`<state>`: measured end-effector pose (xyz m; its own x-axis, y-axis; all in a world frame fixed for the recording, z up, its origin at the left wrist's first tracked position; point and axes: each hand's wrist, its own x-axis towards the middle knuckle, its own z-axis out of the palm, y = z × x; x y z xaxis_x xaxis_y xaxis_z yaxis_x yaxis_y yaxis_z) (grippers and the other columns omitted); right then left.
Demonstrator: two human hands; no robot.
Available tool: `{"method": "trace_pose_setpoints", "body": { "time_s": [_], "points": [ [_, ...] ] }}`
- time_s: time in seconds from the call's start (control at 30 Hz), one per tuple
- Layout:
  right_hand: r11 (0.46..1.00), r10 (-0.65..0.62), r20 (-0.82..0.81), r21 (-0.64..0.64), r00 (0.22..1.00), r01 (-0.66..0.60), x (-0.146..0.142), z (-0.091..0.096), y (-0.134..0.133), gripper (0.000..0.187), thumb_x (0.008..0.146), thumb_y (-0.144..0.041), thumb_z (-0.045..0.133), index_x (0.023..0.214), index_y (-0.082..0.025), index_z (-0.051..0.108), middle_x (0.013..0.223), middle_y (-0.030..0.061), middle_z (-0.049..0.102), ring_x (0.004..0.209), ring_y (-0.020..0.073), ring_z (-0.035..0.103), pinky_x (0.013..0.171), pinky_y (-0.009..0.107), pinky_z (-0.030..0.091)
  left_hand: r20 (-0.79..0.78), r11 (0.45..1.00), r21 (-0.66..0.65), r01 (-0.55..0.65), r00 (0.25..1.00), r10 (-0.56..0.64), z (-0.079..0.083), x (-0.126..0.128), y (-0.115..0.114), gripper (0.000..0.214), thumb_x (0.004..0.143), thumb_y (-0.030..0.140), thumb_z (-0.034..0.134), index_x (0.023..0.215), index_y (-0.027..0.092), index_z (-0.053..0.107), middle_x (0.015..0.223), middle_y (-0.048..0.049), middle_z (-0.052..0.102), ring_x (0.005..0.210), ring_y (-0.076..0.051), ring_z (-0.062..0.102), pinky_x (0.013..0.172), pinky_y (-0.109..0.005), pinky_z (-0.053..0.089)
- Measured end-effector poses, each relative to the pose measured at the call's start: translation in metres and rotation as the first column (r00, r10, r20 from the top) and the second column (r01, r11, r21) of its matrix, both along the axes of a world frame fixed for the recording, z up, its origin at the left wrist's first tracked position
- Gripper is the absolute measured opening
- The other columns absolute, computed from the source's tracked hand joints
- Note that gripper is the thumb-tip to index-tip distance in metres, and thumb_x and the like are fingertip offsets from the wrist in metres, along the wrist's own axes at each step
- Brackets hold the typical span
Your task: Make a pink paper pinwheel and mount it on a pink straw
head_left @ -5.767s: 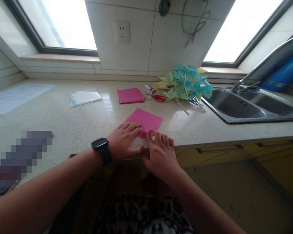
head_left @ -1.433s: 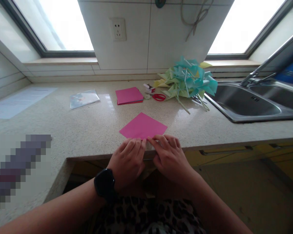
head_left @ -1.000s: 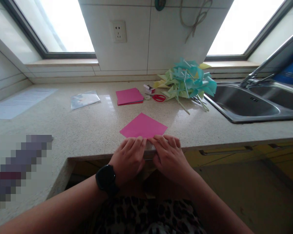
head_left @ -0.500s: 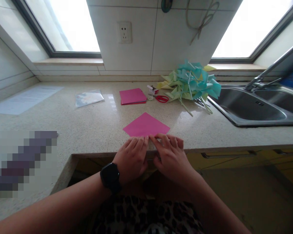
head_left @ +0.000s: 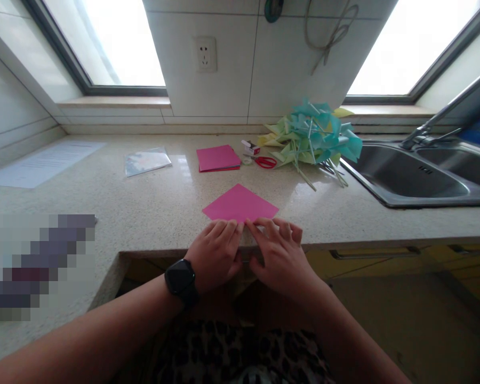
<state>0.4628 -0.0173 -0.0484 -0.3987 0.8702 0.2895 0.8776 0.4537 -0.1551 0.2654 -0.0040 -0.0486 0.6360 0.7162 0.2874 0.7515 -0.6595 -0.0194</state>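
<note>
A pink square paper [head_left: 240, 202] lies corner-on near the front edge of the speckled counter [head_left: 144, 208]. My left hand [head_left: 216, 253], with a black watch [head_left: 180, 280] on the wrist, and my right hand [head_left: 280, 253] meet side by side at the paper's near corner. Their fingertips are pressed together on that corner, right at the counter's edge. The corner itself is hidden under the fingers.
Behind lie a stack of pink paper [head_left: 218, 158], red scissors [head_left: 264, 161], a small box [head_left: 248, 146] and a heap of teal and yellow paper pinwheels [head_left: 314, 136]. A steel sink [head_left: 404, 178] with a faucet [head_left: 432, 125] is right. A plastic sleeve [head_left: 147, 161] and a printed sheet [head_left: 44, 162] lie left.
Since 5.8 s ago both hands have drawn back from lying on the paper to its near corner at the counter's edge. Over the last second they hardly move.
</note>
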Motion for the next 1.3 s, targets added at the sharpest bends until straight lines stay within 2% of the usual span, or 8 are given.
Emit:
{"method": "trace_pose_setpoints", "body": {
  "time_s": [0.23,0.43,0.6,0.73,0.9,1.3],
  "points": [
    [1.0,-0.006,-0.024,0.016,1.0,0.006,-0.001,0.0004,-0.0006,0.056,0.086,-0.027,0.058,0.142,-0.02,0.052,0.141,0.0081,0.056,0.126,0.0313,0.041,0.11,0.051,0.028,0.023,1.0,0.007,-0.01,1.0,0.009,0.0016,0.0003,0.0019,0.057,0.086,0.027,0.061,0.137,0.003,0.052,0.13,-0.0195,0.06,0.113,-0.034,0.054,0.103,-0.048,0.046],
    [0.999,-0.026,0.014,0.042,1.0,0.026,-0.0042,0.0001,0.0014,0.063,0.084,-0.033,0.062,0.145,-0.021,0.05,0.139,0.0088,0.058,0.125,0.0329,0.043,0.107,0.052,0.028,0.047,0.999,0.017,-0.035,0.998,0.034,-0.0031,0.0006,0.0022,0.064,0.085,0.027,0.059,0.143,0.003,0.046,0.135,-0.0206,0.056,0.119,-0.035,0.051,0.107,-0.048,0.044],
    [0.999,-0.034,0.027,0.036,0.999,0.033,-0.0048,0.0002,0.002,0.066,0.082,-0.036,0.065,0.145,-0.021,0.05,0.142,0.0103,0.054,0.127,0.0334,0.042,0.108,0.052,0.028,0.044,0.999,0.02,-0.033,0.999,0.032,-0.0023,0.0014,0.0023,0.065,0.085,0.029,0.06,0.143,0.004,0.046,0.13,-0.0203,0.057,0.115,-0.035,0.052,0.102,-0.05,0.048],
    [0.999,-0.031,0.01,0.03,0.999,0.031,-0.0051,0.0002,0.0009,0.066,0.084,-0.033,0.063,0.147,-0.019,0.048,0.142,0.0089,0.056,0.128,0.0325,0.042,0.11,0.052,0.027,0.025,1.0,0.014,-0.021,0.999,0.02,-0.0035,0.0026,0.0024,0.063,0.086,0.028,0.058,0.142,0.001,0.047,0.129,-0.021,0.059,0.114,-0.035,0.053,0.101,-0.05,0.048],
    [0.999,-0.036,-0.028,0.019,0.999,0.037,-0.0055,0.0006,-0.0006,0.062,0.085,-0.029,0.06,0.144,-0.016,0.049,0.144,0.0089,0.056,0.13,0.0316,0.041,0.112,0.05,0.027,0.015,1.0,0.004,-0.011,1.0,0.011,-0.0055,0.0031,0.0039,0.064,0.086,0.029,0.058,0.141,-0.001,0.047,0.134,-0.0242,0.056,0.12,-0.036,0.052,0.108,-0.05,0.044],
    [0.999,-0.049,0.009,0.009,0.999,0.049,-0.007,0.0078,0.0023,0.062,0.084,-0.036,0.061,0.143,-0.017,0.051,0.142,0.0075,0.059,0.128,0.0329,0.043,0.109,0.051,0.027,0.003,1.0,-0.012,-0.013,1.0,0.013,0.0003,0.0054,0.0064,0.064,0.084,0.03,0.06,0.138,-0.002,0.049,0.131,-0.0247,0.059,0.119,-0.037,0.053,0.107,-0.05,0.045]
  ]
}}
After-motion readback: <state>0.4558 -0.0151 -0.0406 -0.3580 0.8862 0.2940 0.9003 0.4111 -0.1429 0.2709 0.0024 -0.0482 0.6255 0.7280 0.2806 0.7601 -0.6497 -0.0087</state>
